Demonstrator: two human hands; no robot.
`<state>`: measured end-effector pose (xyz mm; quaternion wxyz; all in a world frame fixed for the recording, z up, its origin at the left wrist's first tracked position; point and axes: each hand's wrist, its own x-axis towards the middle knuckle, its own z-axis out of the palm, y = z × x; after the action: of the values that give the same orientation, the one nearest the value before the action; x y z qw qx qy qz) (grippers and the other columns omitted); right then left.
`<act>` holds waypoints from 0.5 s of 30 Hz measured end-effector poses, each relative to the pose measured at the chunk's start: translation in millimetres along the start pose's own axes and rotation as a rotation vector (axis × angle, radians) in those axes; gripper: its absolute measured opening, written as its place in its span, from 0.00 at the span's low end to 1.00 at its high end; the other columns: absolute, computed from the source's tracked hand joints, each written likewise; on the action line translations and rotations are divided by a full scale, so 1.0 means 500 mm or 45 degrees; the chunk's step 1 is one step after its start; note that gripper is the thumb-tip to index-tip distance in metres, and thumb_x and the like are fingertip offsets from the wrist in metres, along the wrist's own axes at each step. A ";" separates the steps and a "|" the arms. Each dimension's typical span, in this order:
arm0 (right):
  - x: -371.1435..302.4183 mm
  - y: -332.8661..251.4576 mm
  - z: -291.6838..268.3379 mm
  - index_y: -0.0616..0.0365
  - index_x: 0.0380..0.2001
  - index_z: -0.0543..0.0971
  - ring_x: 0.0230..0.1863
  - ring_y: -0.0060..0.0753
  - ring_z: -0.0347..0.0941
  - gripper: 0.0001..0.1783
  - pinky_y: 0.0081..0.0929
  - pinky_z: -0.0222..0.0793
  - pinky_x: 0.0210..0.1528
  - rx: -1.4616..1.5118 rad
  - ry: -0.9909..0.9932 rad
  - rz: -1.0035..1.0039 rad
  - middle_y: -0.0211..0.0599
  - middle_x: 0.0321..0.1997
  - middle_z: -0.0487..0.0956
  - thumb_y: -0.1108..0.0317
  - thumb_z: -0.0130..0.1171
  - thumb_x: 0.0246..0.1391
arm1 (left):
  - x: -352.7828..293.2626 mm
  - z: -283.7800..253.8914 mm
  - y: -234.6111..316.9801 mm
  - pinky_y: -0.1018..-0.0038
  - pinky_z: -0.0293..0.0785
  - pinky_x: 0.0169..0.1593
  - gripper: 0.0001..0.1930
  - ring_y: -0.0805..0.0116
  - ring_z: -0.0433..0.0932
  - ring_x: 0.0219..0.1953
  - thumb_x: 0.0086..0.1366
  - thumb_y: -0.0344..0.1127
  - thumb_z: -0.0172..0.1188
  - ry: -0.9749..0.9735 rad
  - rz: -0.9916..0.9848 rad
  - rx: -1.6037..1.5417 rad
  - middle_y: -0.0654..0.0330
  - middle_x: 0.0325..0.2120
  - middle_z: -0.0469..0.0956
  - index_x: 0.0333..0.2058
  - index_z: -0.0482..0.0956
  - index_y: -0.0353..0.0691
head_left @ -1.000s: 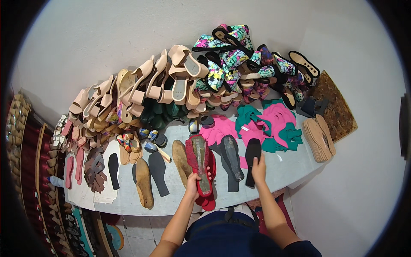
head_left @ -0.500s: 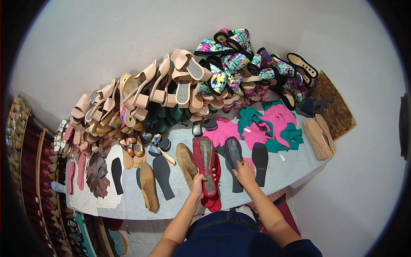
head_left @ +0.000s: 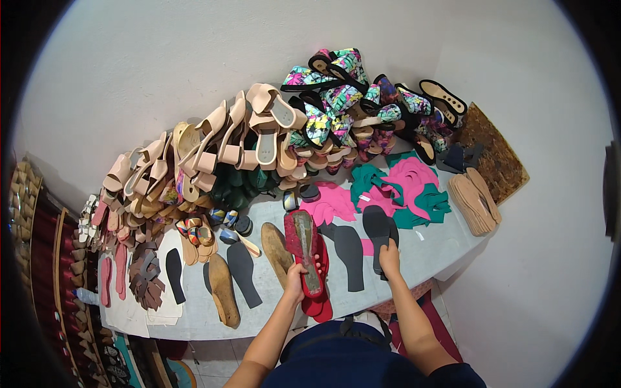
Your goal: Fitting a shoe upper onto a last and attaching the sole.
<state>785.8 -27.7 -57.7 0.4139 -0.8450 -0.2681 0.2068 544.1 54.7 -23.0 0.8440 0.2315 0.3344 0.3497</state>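
Observation:
My left hand (head_left: 296, 280) is closed around a red shoe upper (head_left: 294, 236) stretched on a last, its worn grey-brown bottom (head_left: 310, 265) facing up. More red upper pieces (head_left: 320, 309) lie beneath it. To the right, my right hand (head_left: 389, 257) grips the narrow end of a dark grey shoe sole (head_left: 375, 226), which overlaps another dark sole behind it. Between my hands, a further dark grey sole (head_left: 350, 257) rests on the table. Left of the red upper lies a bare wooden last (head_left: 277, 249).
Beige heeled sandals (head_left: 210, 142) and patterned sandals (head_left: 330, 119) are heaped along the wall. Pink and green cut pieces (head_left: 414, 181) lie at the back right, near stacked tan soles (head_left: 471, 204). A wooden last (head_left: 223, 291) and brown strips (head_left: 147, 278) lie on the left.
My right hand has shifted right from the middle dark soles and now holds a dark grey sole there. My left hand still holds the red upper on its last.

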 end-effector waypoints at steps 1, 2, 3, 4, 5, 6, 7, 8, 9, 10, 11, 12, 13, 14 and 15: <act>-0.007 0.001 0.002 0.63 0.45 0.64 0.40 0.57 0.67 0.22 0.42 0.62 0.43 -0.034 0.008 0.021 0.57 0.39 0.71 0.67 0.40 0.44 | 0.000 -0.003 -0.001 0.68 0.71 0.41 0.25 0.64 0.72 0.36 0.42 0.25 0.38 0.004 0.000 -0.001 0.51 0.40 0.71 0.44 0.63 0.27; -0.014 -0.007 -0.003 0.63 0.48 0.62 0.41 0.56 0.67 0.25 0.41 0.62 0.43 -0.068 0.021 0.043 0.57 0.41 0.71 0.67 0.41 0.44 | 0.000 -0.002 -0.001 0.68 0.71 0.41 0.25 0.64 0.72 0.36 0.42 0.25 0.38 0.006 0.007 -0.006 0.51 0.41 0.71 0.44 0.63 0.27; -0.014 0.001 0.002 0.63 0.48 0.62 0.41 0.56 0.67 0.25 0.41 0.62 0.43 -0.070 0.020 0.044 0.57 0.41 0.71 0.67 0.41 0.44 | 0.000 -0.001 -0.001 0.68 0.71 0.41 0.26 0.64 0.72 0.36 0.42 0.25 0.38 0.008 0.013 -0.011 0.51 0.41 0.71 0.44 0.62 0.27; -0.014 0.014 0.011 0.64 0.49 0.60 0.43 0.56 0.66 0.27 0.40 0.60 0.45 -0.057 0.069 0.017 0.58 0.43 0.69 0.68 0.43 0.42 | -0.001 0.000 -0.003 0.68 0.71 0.41 0.26 0.64 0.72 0.36 0.42 0.25 0.38 0.009 0.012 -0.011 0.51 0.41 0.71 0.44 0.62 0.27; -0.017 0.011 0.016 0.66 0.51 0.57 0.46 0.56 0.64 0.30 0.40 0.59 0.47 -0.043 0.112 -0.012 0.59 0.44 0.67 0.70 0.46 0.41 | -0.003 0.000 -0.003 0.68 0.71 0.41 0.26 0.64 0.72 0.36 0.42 0.26 0.38 0.006 0.005 -0.012 0.51 0.41 0.71 0.45 0.62 0.27; -0.021 0.009 0.019 0.66 0.51 0.57 0.46 0.56 0.64 0.30 0.40 0.59 0.47 -0.043 0.106 -0.013 0.59 0.44 0.67 0.70 0.46 0.41 | -0.005 -0.001 -0.003 0.68 0.71 0.41 0.26 0.64 0.72 0.36 0.42 0.26 0.37 0.002 -0.002 -0.012 0.51 0.41 0.71 0.45 0.62 0.27; -0.026 0.008 0.023 0.67 0.51 0.57 0.47 0.56 0.62 0.31 0.39 0.58 0.48 -0.197 0.142 -0.072 0.58 0.45 0.65 0.71 0.48 0.40 | -0.006 -0.003 -0.002 0.68 0.71 0.41 0.26 0.64 0.72 0.36 0.42 0.26 0.37 0.008 0.001 -0.012 0.51 0.41 0.71 0.45 0.62 0.27; -0.031 0.004 0.025 0.69 0.51 0.56 0.48 0.55 0.61 0.33 0.39 0.57 0.50 -0.351 0.180 -0.131 0.58 0.46 0.63 0.73 0.50 0.39 | -0.008 -0.004 -0.001 0.68 0.70 0.42 0.26 0.63 0.72 0.36 0.42 0.26 0.37 0.007 0.005 -0.018 0.51 0.42 0.71 0.45 0.62 0.27; -0.032 0.004 0.028 0.69 0.51 0.56 0.48 0.55 0.61 0.33 0.39 0.57 0.50 -0.350 0.174 -0.131 0.58 0.46 0.63 0.73 0.50 0.39 | -0.009 -0.004 0.000 0.68 0.70 0.42 0.26 0.63 0.72 0.36 0.42 0.26 0.37 0.006 0.009 -0.023 0.51 0.42 0.70 0.45 0.63 0.27; -0.033 0.004 0.031 0.69 0.51 0.56 0.48 0.55 0.60 0.33 0.38 0.56 0.51 -0.291 0.166 -0.097 0.57 0.44 0.62 0.73 0.51 0.38 | -0.012 -0.005 0.000 0.68 0.70 0.42 0.26 0.63 0.72 0.36 0.42 0.26 0.37 0.011 0.010 -0.022 0.51 0.42 0.70 0.45 0.63 0.27; -0.035 0.001 0.033 0.69 0.51 0.56 0.48 0.55 0.59 0.33 0.38 0.55 0.51 -0.231 0.158 -0.062 0.56 0.43 0.62 0.72 0.51 0.38 | -0.014 -0.003 0.003 0.68 0.70 0.42 0.26 0.63 0.72 0.36 0.42 0.26 0.37 0.009 0.009 -0.029 0.51 0.42 0.70 0.44 0.63 0.27; -0.037 -0.002 0.035 0.69 0.51 0.56 0.48 0.55 0.59 0.33 0.38 0.55 0.51 -0.230 0.154 -0.061 0.56 0.43 0.62 0.72 0.51 0.38 | -0.016 -0.004 0.005 0.68 0.70 0.42 0.26 0.63 0.72 0.36 0.42 0.27 0.38 0.007 0.007 -0.036 0.51 0.42 0.70 0.44 0.63 0.27; -0.038 -0.005 0.035 0.69 0.51 0.56 0.48 0.54 0.59 0.33 0.38 0.55 0.51 -0.210 0.170 -0.044 0.55 0.43 0.62 0.72 0.51 0.38 | -0.016 -0.007 0.005 0.68 0.70 0.42 0.26 0.63 0.72 0.36 0.42 0.27 0.38 0.010 0.007 -0.034 0.51 0.42 0.70 0.44 0.63 0.27; -0.041 -0.009 0.035 0.69 0.51 0.56 0.49 0.53 0.58 0.33 0.39 0.55 0.51 -0.190 0.186 -0.026 0.54 0.43 0.63 0.72 0.51 0.38 | -0.016 -0.010 0.007 0.68 0.70 0.42 0.26 0.63 0.71 0.36 0.42 0.27 0.38 -0.001 0.004 -0.050 0.51 0.42 0.70 0.44 0.63 0.27; -0.046 -0.012 0.038 0.69 0.51 0.56 0.49 0.53 0.58 0.33 0.39 0.55 0.51 -0.189 0.184 -0.024 0.54 0.43 0.63 0.72 0.51 0.38 | -0.016 -0.014 0.008 0.68 0.70 0.42 0.26 0.63 0.71 0.36 0.42 0.27 0.38 -0.014 -0.001 -0.065 0.51 0.42 0.70 0.44 0.63 0.27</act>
<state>755.6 -27.7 -61.0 0.3705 -0.8835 -0.2600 0.1210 533.0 52.5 -21.7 0.8516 0.2117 0.3209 0.3564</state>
